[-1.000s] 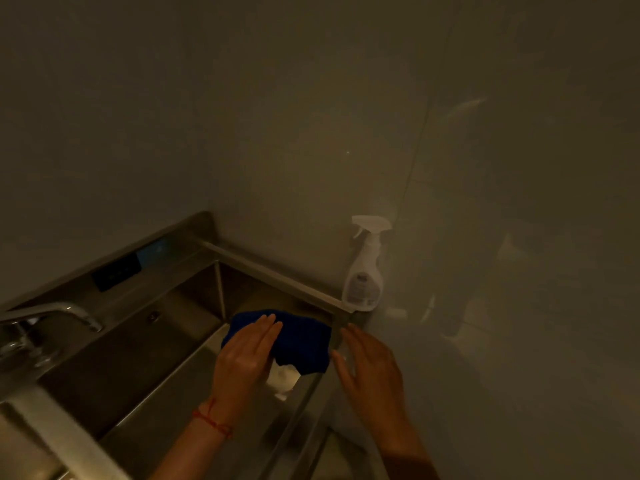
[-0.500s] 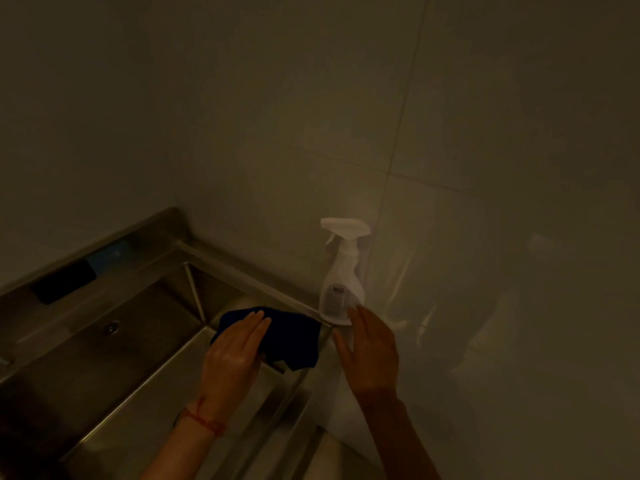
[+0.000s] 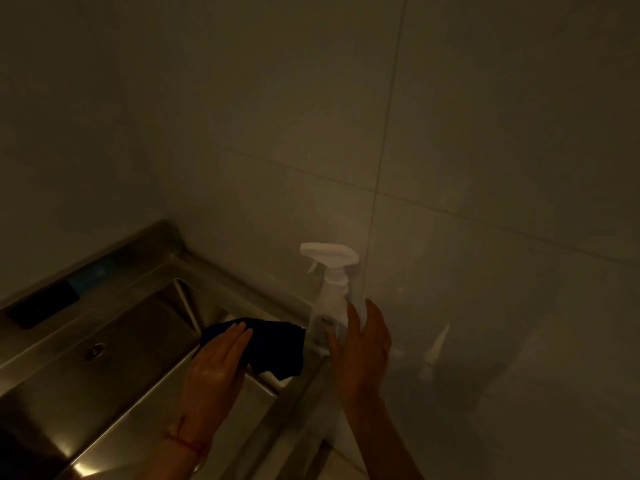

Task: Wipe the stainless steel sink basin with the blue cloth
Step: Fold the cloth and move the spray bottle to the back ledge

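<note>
Pressing blue cloth (image 3: 273, 344) flat: left hand (image 3: 216, 367) | right hand (image 3: 363, 344) fingers straight beside spray bottle (image 3: 329, 303) | label unreadable

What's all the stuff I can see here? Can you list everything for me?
blue cloth: one, dark blue, on the sink's right rim corner, under the left hand's fingers
sink basin: one, stainless steel, lower left, with a small round fitting on its back wall
spray bottle: one, white with a trigger head, upright on the sink's far right corner against the wall
white thing: one, peeking out under the cloth; cannot tell what it is
dark patch: one, black with a blue part, on the splashback
wall tiles: several, grey-beige, behind
left hand: fingers straight, pressing the cloth; red wrist string
right hand: fingers relaxed, at the bottle's base
</note>
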The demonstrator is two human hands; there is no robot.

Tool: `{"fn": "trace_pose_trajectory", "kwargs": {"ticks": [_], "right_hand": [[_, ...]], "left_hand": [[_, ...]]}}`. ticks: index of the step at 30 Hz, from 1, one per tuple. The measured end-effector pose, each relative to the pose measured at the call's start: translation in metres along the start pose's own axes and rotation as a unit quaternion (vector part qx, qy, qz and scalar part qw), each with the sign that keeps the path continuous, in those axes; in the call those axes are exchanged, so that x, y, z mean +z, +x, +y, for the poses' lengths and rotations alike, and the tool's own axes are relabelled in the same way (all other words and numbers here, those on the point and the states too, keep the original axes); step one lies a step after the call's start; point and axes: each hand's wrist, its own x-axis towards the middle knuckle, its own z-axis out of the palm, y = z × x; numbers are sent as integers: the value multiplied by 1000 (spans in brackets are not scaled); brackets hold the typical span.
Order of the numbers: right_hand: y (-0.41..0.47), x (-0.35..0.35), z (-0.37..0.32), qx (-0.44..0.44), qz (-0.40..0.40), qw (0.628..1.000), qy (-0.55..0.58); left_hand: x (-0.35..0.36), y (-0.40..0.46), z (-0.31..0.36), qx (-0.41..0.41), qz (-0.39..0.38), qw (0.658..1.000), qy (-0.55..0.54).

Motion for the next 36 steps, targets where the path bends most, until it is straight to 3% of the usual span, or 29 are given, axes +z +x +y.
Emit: {"fn": "trace_pose_trajectory", "kwargs": {"ticks": [25, 36], "right_hand": [[33, 39, -46, 209, 81, 973, 57], [31, 50, -51, 128, 77, 984, 98]], "left_hand": [[30, 17, -44, 45, -50, 996, -62], [29, 23, -55, 9, -51, 995, -84]]}}
